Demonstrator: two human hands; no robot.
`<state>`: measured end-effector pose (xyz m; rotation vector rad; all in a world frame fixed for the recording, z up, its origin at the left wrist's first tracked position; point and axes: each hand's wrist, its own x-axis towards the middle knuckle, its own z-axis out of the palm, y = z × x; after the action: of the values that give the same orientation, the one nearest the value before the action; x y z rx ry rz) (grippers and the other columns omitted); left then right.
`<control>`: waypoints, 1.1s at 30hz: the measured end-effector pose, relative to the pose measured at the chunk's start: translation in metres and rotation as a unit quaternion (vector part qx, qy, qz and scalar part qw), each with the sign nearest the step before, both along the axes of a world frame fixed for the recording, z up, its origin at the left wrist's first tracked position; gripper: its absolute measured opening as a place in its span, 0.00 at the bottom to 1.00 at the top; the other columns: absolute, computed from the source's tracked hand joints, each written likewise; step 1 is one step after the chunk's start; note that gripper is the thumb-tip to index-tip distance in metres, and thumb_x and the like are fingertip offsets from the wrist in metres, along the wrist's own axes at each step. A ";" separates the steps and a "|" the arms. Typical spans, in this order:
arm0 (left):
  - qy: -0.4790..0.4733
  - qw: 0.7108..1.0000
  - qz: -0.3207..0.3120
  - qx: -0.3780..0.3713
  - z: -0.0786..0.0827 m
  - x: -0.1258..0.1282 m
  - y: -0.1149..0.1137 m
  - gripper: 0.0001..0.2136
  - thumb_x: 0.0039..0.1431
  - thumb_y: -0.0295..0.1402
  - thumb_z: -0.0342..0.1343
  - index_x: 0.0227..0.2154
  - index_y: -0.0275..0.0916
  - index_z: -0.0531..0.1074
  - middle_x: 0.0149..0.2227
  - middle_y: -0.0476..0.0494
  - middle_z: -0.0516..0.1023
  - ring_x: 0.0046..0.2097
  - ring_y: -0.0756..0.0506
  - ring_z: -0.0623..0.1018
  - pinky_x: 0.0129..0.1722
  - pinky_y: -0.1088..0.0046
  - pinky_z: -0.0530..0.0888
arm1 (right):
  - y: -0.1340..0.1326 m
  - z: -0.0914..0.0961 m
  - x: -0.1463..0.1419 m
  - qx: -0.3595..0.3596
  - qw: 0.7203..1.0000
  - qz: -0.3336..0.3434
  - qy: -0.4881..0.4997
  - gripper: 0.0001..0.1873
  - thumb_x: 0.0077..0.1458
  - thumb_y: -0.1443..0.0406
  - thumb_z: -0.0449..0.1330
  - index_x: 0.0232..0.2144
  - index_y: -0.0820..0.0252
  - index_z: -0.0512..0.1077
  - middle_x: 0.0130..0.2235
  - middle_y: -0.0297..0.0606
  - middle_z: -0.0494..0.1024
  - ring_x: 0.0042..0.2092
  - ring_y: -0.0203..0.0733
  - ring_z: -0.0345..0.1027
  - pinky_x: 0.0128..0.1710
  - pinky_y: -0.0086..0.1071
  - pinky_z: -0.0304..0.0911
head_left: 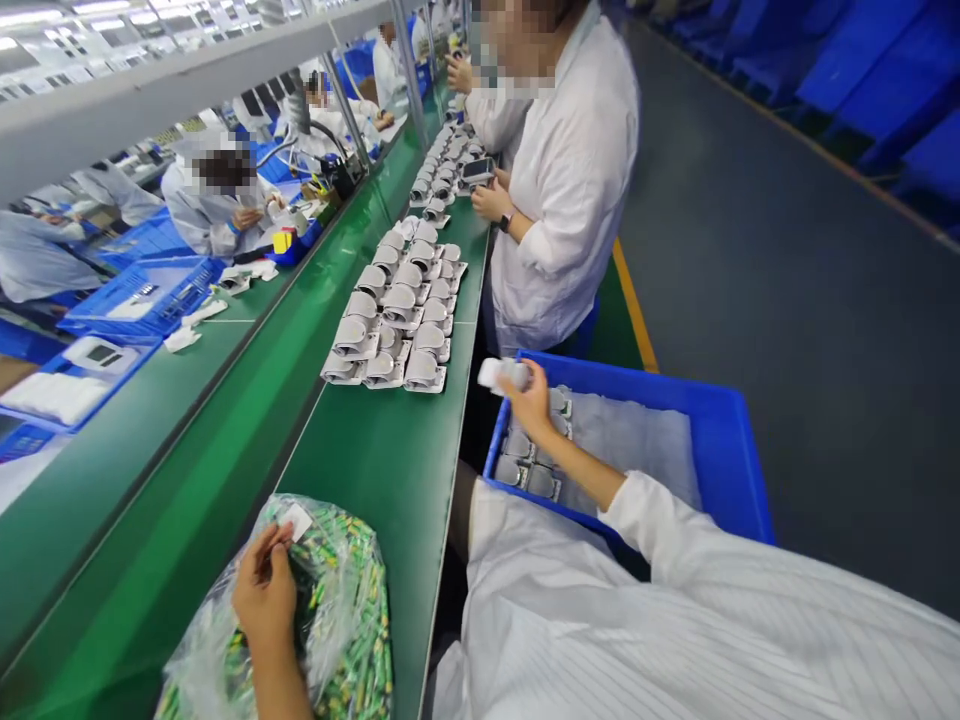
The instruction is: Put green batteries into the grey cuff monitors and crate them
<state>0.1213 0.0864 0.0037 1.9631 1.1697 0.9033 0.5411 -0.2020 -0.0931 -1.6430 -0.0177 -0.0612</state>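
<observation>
My left hand (266, 590) is over a clear plastic bag (199, 625) full of small green batteries (356, 590). Its fingers are curled together, and what they hold, if anything, is hidden. A white paper slip (298, 520) lies by the fingertips. My right hand (531, 400) grips a small white device (491, 375), slightly blurred, above the near-left edge of a blue bin (720, 390). Similar devices (514, 470) with rounded tops sit at the bin's left side, beside translucent wrapping sheets (630, 440).
Rows of white devices with curved cuffs (401, 300) stand on the green bench (352, 450). A co-worker (570, 170) in a white coat handles a device with a screen (478, 170) farther along. Across the bench are blue trays (142, 300) and other workers. A grey rail (187, 80) runs overhead.
</observation>
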 end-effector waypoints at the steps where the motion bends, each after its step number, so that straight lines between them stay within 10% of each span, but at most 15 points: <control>1: 0.015 1.000 0.002 0.004 -0.002 -0.001 0.002 0.21 0.59 0.46 0.60 0.51 0.38 0.78 0.48 0.35 0.86 0.52 0.34 0.85 0.63 0.45 0.76 | -0.023 -0.019 0.025 -0.077 0.995 -0.063 0.027 0.37 0.54 0.52 0.69 0.61 0.60 0.67 0.59 0.49 0.76 0.56 0.50 0.72 0.60 0.41 0.68; 6: 0.062 0.997 0.027 0.029 -0.005 -0.002 0.004 0.19 0.59 0.46 0.58 0.45 0.39 0.82 0.44 0.36 0.87 0.53 0.33 0.84 0.64 0.45 0.75 | -0.086 -0.089 0.093 -0.216 0.953 -0.185 0.105 0.35 0.54 0.58 0.68 0.59 0.69 0.67 0.61 0.65 0.71 0.64 0.62 0.65 0.68 0.52 0.59; 14: 0.066 0.997 0.032 0.014 0.007 0.000 -0.007 0.18 0.60 0.48 0.60 0.42 0.38 0.82 0.45 0.37 0.86 0.51 0.34 0.84 0.63 0.48 0.76 | -0.084 -0.139 0.102 -0.259 0.952 -0.152 0.050 0.29 0.58 0.64 0.68 0.59 0.67 0.67 0.61 0.61 0.70 0.64 0.55 0.64 0.67 0.52 0.59; 33: 0.041 0.998 0.050 -0.010 0.011 0.007 -0.014 0.18 0.59 0.47 0.61 0.42 0.38 0.81 0.45 0.37 0.85 0.51 0.35 0.84 0.64 0.48 0.76 | -0.075 -0.148 0.124 -0.316 0.921 -0.144 0.177 0.13 0.63 0.64 0.59 0.49 0.61 0.65 0.63 0.71 0.63 0.62 0.55 0.55 0.67 0.54 0.46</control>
<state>0.1279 0.0722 0.0145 1.9567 1.3288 0.8657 0.6647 -0.2771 -0.2415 -2.2724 0.5327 0.0224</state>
